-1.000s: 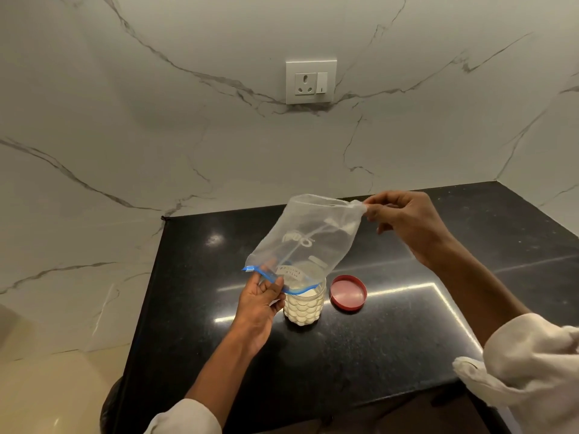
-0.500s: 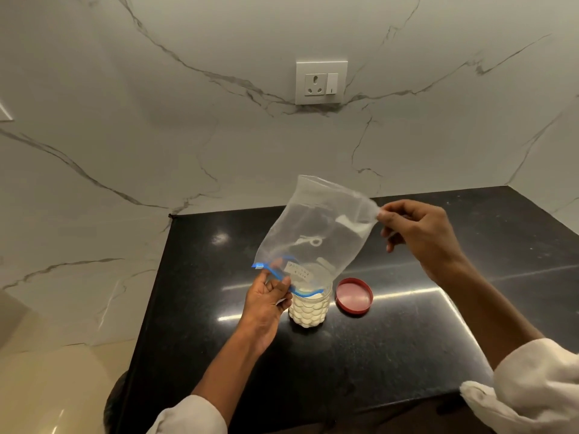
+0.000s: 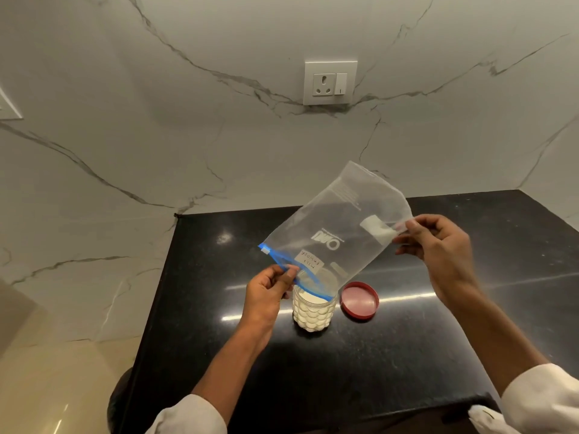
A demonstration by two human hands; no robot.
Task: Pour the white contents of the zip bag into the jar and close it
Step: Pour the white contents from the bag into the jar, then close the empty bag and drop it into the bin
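Hands both up over the black polished stone desk (image 3: 407, 355), each gripping the clear plastic zip bag with a blue zip strip (image 3: 338, 233). Left hand (image 3: 266, 296) pinches the blue zip edge at the bag's lower, open end, fingers closed on it just beside the jar rim. Right hand (image 3: 438, 245) pinches the bag's raised bottom corner, thumb and fingers clamped on the film. Bag is tilted, mouth down, closed end high toward the desk's back edge; it looks almost empty, only a small white patch near the right-hand corner. Handwritten paper label (image 3: 308, 261) sits on the bag near the zip, upside down. Bag mouth hangs right over the clear dimpled plastic jar (image 3: 313, 313), which stands upright near the middle of the desk, nearer the left edge, filled with white powder close to the top; whether the bag touches the rim cannot be told. Round red plastic lid (image 3: 360, 299) lies flat on the desk just beside the jar, on its right, not touching it; jar is open. White sleeves (image 3: 545, 399) show at both forearms near the desk's front edge. White wall socket with switch (image 3: 330, 83) sits on the marble wall behind the desk.
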